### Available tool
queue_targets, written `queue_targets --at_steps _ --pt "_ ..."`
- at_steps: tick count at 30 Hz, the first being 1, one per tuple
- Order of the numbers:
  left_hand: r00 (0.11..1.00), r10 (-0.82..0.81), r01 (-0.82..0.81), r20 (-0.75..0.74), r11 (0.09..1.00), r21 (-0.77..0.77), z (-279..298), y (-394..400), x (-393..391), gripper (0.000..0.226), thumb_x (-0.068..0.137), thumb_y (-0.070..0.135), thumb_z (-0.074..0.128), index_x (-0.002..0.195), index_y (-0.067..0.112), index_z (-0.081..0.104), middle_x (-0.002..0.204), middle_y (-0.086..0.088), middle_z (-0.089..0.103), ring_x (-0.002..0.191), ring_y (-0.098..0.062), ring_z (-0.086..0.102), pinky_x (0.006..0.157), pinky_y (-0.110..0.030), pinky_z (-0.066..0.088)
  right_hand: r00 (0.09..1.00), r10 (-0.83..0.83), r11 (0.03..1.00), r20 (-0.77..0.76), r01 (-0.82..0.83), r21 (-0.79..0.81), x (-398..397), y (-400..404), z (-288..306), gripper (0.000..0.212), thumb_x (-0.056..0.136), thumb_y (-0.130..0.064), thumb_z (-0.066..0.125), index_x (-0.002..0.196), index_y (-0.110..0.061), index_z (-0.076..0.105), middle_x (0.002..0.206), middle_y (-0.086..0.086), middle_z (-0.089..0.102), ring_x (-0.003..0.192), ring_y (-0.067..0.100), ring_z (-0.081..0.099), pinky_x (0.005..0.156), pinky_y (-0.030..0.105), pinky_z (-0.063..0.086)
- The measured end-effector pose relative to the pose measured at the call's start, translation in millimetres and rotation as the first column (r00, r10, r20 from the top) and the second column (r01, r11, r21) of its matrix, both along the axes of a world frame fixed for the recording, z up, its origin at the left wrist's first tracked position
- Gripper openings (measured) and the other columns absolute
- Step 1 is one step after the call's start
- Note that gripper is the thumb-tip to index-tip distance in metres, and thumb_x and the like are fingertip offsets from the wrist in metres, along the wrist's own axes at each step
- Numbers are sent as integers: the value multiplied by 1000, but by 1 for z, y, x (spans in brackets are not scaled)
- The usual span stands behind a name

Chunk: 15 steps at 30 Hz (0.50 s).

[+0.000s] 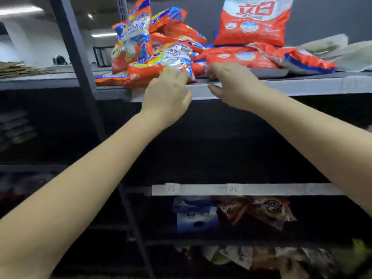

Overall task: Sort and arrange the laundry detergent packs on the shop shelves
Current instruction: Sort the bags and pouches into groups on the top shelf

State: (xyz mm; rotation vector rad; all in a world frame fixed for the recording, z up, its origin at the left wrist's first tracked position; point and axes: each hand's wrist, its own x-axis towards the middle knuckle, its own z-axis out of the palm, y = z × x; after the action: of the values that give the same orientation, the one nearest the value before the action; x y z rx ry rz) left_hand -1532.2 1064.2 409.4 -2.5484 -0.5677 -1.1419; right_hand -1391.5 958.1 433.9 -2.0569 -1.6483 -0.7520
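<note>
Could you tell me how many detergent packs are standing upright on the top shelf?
2: a large red pack at the back right, a smaller orange pack at the left; others lie flat.

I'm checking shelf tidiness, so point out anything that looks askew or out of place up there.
The small orange foil detergent packs lie in a jumbled heap at the left of the grey metal shelf, some leaning, the front ones overhanging its edge. Only the large red detergent bag stands upright; similar red bags lie flat beneath it.

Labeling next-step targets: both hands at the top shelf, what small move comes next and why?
Probably lift the front pack back from the shelf lip: the left hand touches it, it overhangs, and the right hand rests beside it.
</note>
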Motion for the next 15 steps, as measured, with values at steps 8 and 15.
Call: queue_targets --at_steps 8,15 --pt "963 -206 188 -174 975 -115 -161 -98 9 38 88 28 40 106 9 67 96 -6 70 83 -27 65 63 -38 52 986 -49 983 -156 20 -182 11 -110 -152 34 96 -22 47 129 -12 49 124 5 56 116 23 49 92 33 41" --pt "852 -253 35 -457 900 -434 -288 -136 19 34 99 32 37 128 22 53 125 4 58 111 -17 54 88 -33 45 914 -237 890 -330 69 -450 26 -178 -285 35 97 -25 44 131 -16 46 125 2 54 119 19 47 94 30 44"
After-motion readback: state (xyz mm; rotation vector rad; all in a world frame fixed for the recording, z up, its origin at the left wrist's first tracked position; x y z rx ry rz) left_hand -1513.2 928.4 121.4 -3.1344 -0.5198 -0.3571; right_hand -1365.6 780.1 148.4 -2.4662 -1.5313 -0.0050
